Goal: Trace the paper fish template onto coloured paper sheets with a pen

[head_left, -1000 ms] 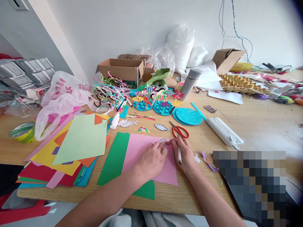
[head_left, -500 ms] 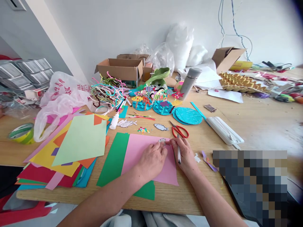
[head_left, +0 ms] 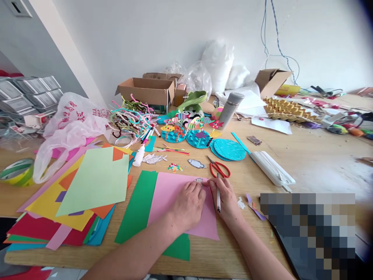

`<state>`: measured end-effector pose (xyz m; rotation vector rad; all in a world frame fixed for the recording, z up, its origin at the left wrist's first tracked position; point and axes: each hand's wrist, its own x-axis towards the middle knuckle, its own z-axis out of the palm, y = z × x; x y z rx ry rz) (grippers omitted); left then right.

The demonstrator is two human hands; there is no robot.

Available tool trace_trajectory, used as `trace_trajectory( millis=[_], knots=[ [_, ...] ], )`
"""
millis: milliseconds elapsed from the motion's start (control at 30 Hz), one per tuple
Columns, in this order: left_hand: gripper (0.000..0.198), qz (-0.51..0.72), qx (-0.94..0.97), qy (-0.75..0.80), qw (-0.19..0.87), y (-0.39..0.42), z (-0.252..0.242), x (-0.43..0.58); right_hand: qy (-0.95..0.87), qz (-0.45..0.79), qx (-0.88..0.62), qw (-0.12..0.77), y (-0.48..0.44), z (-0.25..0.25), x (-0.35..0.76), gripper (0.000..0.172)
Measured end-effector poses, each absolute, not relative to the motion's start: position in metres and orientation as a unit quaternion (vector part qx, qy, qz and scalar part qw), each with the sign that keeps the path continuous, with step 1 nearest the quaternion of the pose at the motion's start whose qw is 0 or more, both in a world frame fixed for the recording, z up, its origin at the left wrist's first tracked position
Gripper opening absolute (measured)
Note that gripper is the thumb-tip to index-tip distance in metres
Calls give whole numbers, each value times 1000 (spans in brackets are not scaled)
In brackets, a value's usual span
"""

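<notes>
My left hand (head_left: 190,204) rests on a pink sheet of paper (head_left: 166,198), its curled fingertips pressing a small paper fish cutout (head_left: 199,180) to the sheet's upper right edge. Under the pink sheet lies green paper (head_left: 135,210). My right hand (head_left: 225,198) is closed around a marker pen (head_left: 218,198), its barrel slanting back toward me. Its fingertips meet the fish's right end; the pen's tip is hidden. Just beyond lie red-handled scissors (head_left: 220,168) and a blue-grey paper fish (head_left: 196,163). White paper scraps (head_left: 241,203) sit to the right.
Stacked coloured paper (head_left: 96,179) covers the left side, beside a glue bottle (head_left: 139,156). Blue discs (head_left: 229,149), decorated fish bases (head_left: 173,134) and a grey flask (head_left: 232,109) stand farther back. A white power strip (head_left: 272,167) and a pixelated dark object (head_left: 305,233) are at right.
The camera view has tilted and shifted slightly, so the table sits lower in the picture. Both hands keep nearly the same place on the pink paper, fish and pen included.
</notes>
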<state>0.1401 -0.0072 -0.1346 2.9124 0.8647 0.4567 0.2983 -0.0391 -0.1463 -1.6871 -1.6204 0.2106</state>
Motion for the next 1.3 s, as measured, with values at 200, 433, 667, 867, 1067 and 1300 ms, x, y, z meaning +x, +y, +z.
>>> trace_trajectory(
  millis=[200, 433, 667, 867, 1067, 1300],
  knots=[
    [37, 149, 943, 293, 56, -8, -135, 142, -627, 77, -671, 389, -38, -145, 298, 27],
    [40, 132, 947, 289, 53, -10, -135, 142, -631, 86, -671, 379, -39, -139, 299, 22],
    [39, 122, 945, 298, 53, -9, -133, 144, -637, 101, -671, 364, -38, -135, 301, 22],
    [37, 112, 943, 304, 69, -10, -131, 146, -606, 166, -669, 397, -34, -119, 299, 31],
    [36, 99, 945, 302, 74, -10, -129, 145, -511, 253, -658, 492, -9, -107, 293, 44],
    [42, 105, 945, 302, 72, -10, -130, 145, -395, 333, -637, 572, 9, -126, 287, 37]
  ],
)
